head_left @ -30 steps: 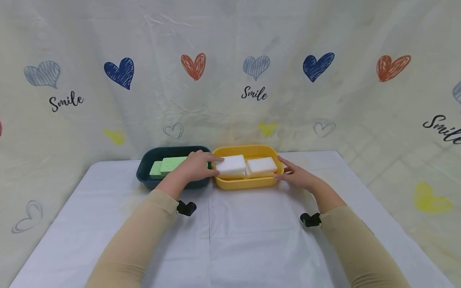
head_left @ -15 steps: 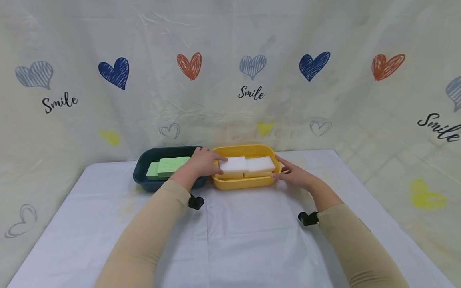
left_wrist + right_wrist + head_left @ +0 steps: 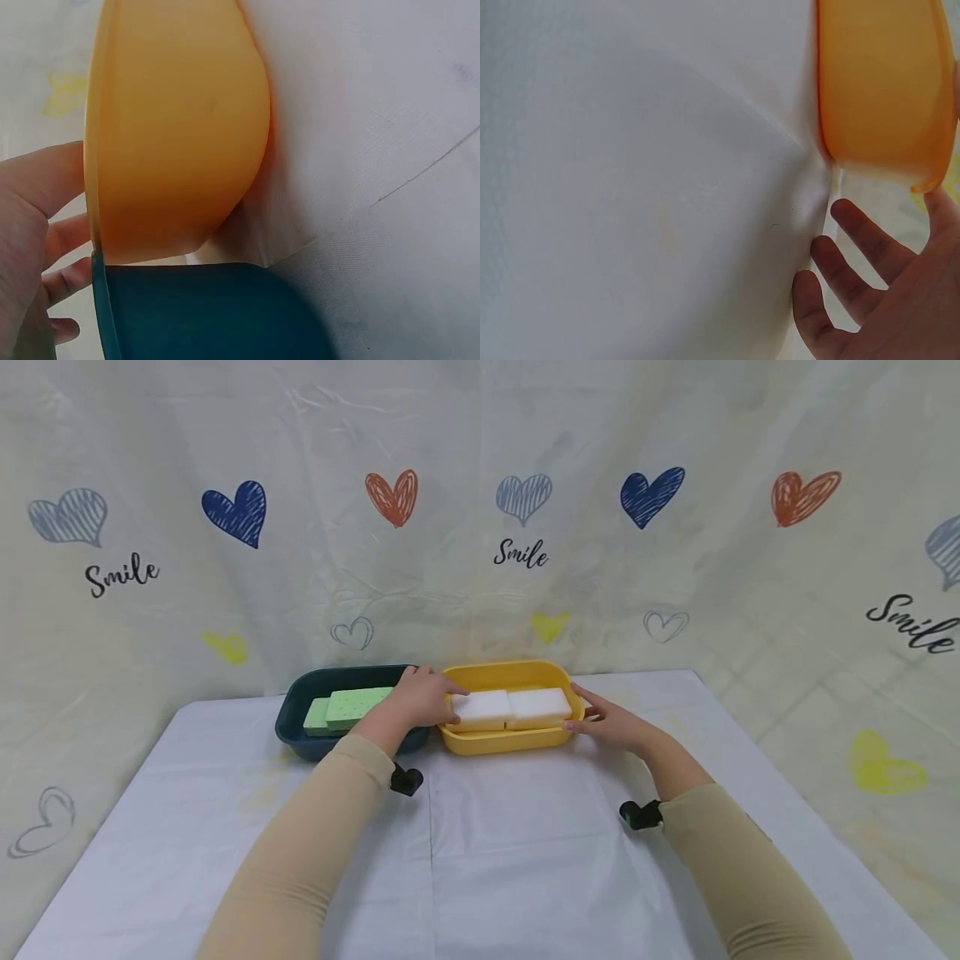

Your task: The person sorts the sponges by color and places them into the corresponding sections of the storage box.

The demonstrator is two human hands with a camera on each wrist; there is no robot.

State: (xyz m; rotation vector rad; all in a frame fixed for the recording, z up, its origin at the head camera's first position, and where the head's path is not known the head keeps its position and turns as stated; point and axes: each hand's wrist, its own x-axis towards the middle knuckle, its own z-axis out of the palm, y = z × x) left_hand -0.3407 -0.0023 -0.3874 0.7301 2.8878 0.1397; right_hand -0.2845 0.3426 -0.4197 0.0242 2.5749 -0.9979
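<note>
A yellow tray (image 3: 501, 742) holds two white sponges lying side by side. My left hand (image 3: 455, 706) reaches over the tray's left end and pinches the left white sponge (image 3: 486, 708) by its left edge, index finger on top and thumb at the near side. The right white sponge (image 3: 538, 704) lies free. My right hand (image 3: 581, 711) rests with straight fingers against the tray's right rim. In the left wrist view the left hand (image 3: 37, 225) shows above the yellow tray (image 3: 172, 135). In the right wrist view the right hand (image 3: 877, 285) spreads beside the yellow tray (image 3: 885, 82).
A dark teal tray (image 3: 298, 739) touches the yellow one on its left and holds two green sponges (image 3: 358, 702). It also shows as the teal tray (image 3: 202, 315) in the left wrist view. Both stand at the back of a white-covered table (image 3: 510, 860), against a heart-printed curtain (image 3: 525, 527).
The left white sponge, lifted and tilted a second ago, now lies flat in the yellow tray beside the other one. My left hand came down with it; the right hand stayed at the rim.
</note>
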